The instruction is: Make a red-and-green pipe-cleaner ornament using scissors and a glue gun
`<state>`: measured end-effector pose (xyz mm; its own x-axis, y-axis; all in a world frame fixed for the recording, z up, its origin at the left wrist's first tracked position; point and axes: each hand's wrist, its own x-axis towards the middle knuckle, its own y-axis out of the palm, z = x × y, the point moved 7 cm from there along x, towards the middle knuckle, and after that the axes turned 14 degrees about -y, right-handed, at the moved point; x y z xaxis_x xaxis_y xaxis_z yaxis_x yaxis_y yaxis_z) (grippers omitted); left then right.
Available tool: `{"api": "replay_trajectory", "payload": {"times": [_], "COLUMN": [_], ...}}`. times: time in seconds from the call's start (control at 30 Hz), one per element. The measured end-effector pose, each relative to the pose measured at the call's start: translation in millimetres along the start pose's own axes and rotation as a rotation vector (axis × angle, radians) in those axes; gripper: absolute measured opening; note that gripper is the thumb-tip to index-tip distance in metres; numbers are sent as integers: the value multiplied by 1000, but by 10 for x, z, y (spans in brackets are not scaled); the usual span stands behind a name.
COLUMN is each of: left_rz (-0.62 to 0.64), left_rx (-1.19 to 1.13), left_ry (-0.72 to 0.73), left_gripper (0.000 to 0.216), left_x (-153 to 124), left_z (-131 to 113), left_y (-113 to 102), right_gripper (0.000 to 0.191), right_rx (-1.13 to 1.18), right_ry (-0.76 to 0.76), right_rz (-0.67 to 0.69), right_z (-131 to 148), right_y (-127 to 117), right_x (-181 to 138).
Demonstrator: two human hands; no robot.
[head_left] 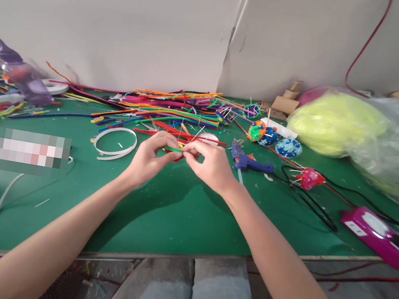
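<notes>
My left hand (pixel 150 158) and my right hand (pixel 212 166) meet over the middle of the green table (pixel 171 226). Thumbs and fingers of both are pinched on a short green pipe cleaner (pixel 174 150). Small yellow and red bits show right by the fingertips, partly hidden. Just behind the hands lie red pipe cleaners (pixel 145 131) and a white round piece (pixel 209 138). A curled white strip (pixel 115 144) rests left of my left hand. To the right of my right hand is a blue glue gun (pixel 252 163).
A heap of coloured pipe cleaners (pixel 175 110) runs along the back wall. Patterned caps (pixel 288 147), a red piece with pins (pixel 311 179), cables and a magenta power strip (pixel 380 236) are at right. Plastic bags (pixel 341 122) fill the back right. A purple bottle (pixel 29 80) stands left.
</notes>
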<state>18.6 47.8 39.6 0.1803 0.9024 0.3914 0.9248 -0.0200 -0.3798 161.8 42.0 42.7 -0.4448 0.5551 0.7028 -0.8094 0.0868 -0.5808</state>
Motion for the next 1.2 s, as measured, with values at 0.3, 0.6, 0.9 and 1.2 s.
{"api": "replay_trajectory", "payload": {"times": [0.3, 0.6, 0.9, 1.2], "left_rz": [1, -8, 41, 157], "left_rx": [126, -10, -374, -350], "left_ry": [50, -54, -324, -333], "left_gripper": [9, 12, 22, 21], "left_x": [-15, 26, 28, -4], "left_z": [-95, 19, 200, 140], "left_y": [32, 16, 46, 139], "right_gripper": [6, 5, 17, 28], "right_rx": [59, 6, 146, 763], "right_ry": [26, 13, 210, 411], "right_rz": [136, 71, -348, -52], "right_z": [-63, -36, -229, -179], "right_y": [69, -25, -287, 138], "right_x": [20, 34, 5, -13]}}
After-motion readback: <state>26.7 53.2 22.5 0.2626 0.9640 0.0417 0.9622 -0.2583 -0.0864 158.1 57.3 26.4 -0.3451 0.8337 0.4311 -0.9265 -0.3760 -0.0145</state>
